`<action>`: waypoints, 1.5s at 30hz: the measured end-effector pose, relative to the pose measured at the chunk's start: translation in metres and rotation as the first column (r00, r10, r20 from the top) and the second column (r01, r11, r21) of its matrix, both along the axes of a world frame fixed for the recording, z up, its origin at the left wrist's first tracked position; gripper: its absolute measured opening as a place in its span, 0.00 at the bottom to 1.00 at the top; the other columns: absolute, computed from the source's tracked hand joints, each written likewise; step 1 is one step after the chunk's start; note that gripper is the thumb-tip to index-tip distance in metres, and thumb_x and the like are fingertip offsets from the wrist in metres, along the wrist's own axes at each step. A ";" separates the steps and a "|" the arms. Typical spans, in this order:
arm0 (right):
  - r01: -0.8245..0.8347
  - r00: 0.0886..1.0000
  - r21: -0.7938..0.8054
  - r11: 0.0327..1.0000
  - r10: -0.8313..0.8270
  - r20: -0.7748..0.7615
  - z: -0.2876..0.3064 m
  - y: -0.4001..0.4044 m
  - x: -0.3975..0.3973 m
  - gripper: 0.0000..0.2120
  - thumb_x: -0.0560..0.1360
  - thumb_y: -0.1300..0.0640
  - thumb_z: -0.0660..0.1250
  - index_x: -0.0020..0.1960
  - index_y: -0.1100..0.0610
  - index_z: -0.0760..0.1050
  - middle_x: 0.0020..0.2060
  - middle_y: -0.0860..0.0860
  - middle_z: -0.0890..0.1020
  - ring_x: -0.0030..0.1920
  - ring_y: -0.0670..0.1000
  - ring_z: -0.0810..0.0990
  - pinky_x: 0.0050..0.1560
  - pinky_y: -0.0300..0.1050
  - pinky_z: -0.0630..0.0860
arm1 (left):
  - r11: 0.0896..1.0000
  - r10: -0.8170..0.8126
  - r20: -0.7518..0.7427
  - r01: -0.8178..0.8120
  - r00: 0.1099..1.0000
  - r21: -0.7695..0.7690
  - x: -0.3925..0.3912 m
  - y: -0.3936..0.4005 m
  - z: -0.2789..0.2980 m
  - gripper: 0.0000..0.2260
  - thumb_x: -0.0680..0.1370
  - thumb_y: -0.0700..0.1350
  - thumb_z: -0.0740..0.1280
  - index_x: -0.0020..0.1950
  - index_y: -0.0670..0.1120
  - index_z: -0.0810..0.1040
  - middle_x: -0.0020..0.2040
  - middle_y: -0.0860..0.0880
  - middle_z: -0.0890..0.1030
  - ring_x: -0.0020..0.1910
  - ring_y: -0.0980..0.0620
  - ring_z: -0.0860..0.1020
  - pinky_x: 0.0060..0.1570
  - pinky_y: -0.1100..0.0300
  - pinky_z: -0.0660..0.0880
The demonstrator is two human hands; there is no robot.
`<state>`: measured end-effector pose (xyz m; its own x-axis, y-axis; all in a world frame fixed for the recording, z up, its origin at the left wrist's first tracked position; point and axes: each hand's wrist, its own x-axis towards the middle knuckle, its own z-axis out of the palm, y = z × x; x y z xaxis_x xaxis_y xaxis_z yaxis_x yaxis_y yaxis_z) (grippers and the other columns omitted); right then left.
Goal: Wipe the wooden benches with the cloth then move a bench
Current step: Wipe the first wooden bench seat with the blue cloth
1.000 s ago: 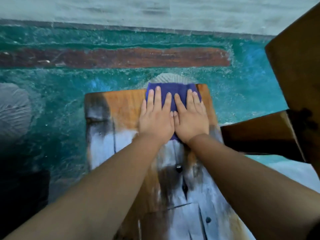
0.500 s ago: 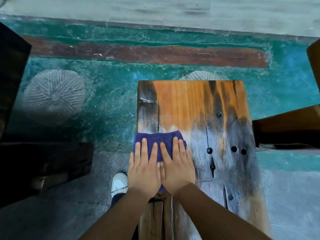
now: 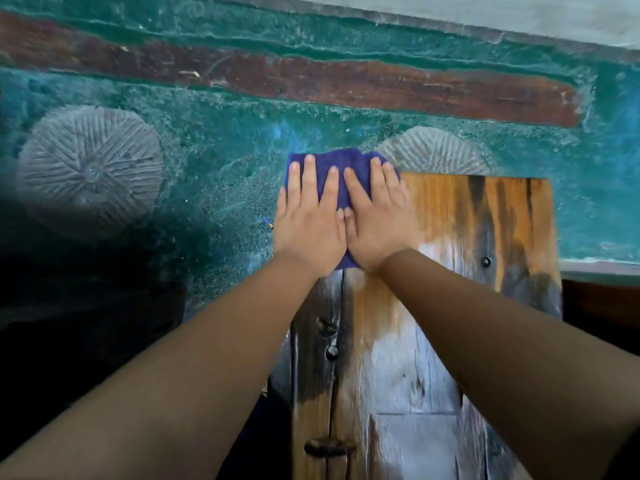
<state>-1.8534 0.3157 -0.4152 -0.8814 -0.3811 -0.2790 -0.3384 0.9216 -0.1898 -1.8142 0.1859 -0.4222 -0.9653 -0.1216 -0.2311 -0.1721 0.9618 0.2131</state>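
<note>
A worn wooden bench (image 3: 478, 258) runs away from me, orange at its far end and grey-white nearer. A folded purple cloth (image 3: 337, 168) lies at the bench's far left corner, partly overhanging the end. My left hand (image 3: 308, 223) and my right hand (image 3: 377, 216) press flat on the cloth side by side, fingers spread and pointing forward. Most of the cloth is hidden under my palms.
The floor (image 3: 214, 168) is teal with a red-brown stripe (image 3: 346, 81) and two ribbed grey discs (image 3: 90, 171) set in it. A dark shape (image 3: 86, 323) fills the lower left. Another dark wooden piece (image 3: 602, 306) sits at the right edge.
Both hands slid the cloth from the near left part of the bench forward to its far left corner. The camera tilted and shifted.
</note>
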 end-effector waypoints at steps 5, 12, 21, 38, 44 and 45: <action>0.100 0.995 -0.014 0.995 -0.100 -0.018 0.003 -0.010 -0.025 0.27 0.79 0.46 0.51 0.76 0.52 0.62 0.71 0.58 0.69 0.73 0.59 0.62 0.74 0.56 0.54 | 0.996 -0.085 0.034 0.084 0.996 0.032 -0.041 -0.013 -0.002 0.29 0.78 0.55 0.49 0.79 0.48 0.56 0.79 0.41 0.57 0.78 0.38 0.51 0.72 0.41 0.60; 0.101 0.992 -0.085 0.991 -0.107 -0.063 0.008 -0.011 -0.027 0.26 0.79 0.46 0.53 0.72 0.57 0.69 0.66 0.59 0.74 0.69 0.62 0.67 0.72 0.58 0.59 | 0.991 -0.104 0.092 0.096 0.990 0.089 -0.044 -0.015 0.007 0.27 0.78 0.55 0.52 0.77 0.48 0.60 0.76 0.43 0.62 0.76 0.38 0.56 0.71 0.40 0.61; 0.082 0.991 -0.103 0.991 -0.092 -0.097 0.002 -0.008 -0.028 0.26 0.78 0.46 0.53 0.71 0.57 0.71 0.65 0.59 0.75 0.68 0.62 0.68 0.71 0.59 0.59 | 0.989 -0.130 0.143 0.117 0.981 0.095 -0.047 -0.014 0.014 0.26 0.80 0.54 0.51 0.77 0.47 0.59 0.75 0.43 0.63 0.75 0.39 0.57 0.71 0.42 0.59; 0.045 0.998 -0.142 0.989 -0.038 0.051 0.011 -0.004 -0.031 0.28 0.77 0.45 0.54 0.74 0.55 0.66 0.69 0.59 0.72 0.70 0.62 0.65 0.73 0.58 0.56 | 0.966 -0.255 0.137 0.246 0.957 0.078 -0.049 -0.022 0.025 0.27 0.81 0.54 0.49 0.78 0.43 0.57 0.74 0.40 0.63 0.73 0.39 0.59 0.74 0.46 0.55; -0.096 0.970 -0.169 0.981 0.130 0.205 0.025 0.031 -0.057 0.41 0.71 0.35 0.61 0.75 0.61 0.63 0.72 0.60 0.68 0.72 0.62 0.63 0.74 0.54 0.56 | 0.957 -0.267 0.226 0.230 0.937 0.177 -0.033 -0.049 0.042 0.43 0.76 0.62 0.65 0.79 0.40 0.49 0.78 0.42 0.55 0.76 0.41 0.53 0.75 0.49 0.53; -0.128 0.961 -0.146 0.981 0.159 0.225 0.028 0.032 -0.063 0.41 0.70 0.35 0.62 0.74 0.61 0.63 0.69 0.59 0.71 0.68 0.61 0.66 0.72 0.53 0.59 | 0.966 -0.244 0.229 0.215 0.942 0.143 -0.036 -0.047 0.045 0.43 0.75 0.62 0.67 0.78 0.40 0.52 0.77 0.42 0.58 0.74 0.42 0.57 0.74 0.49 0.56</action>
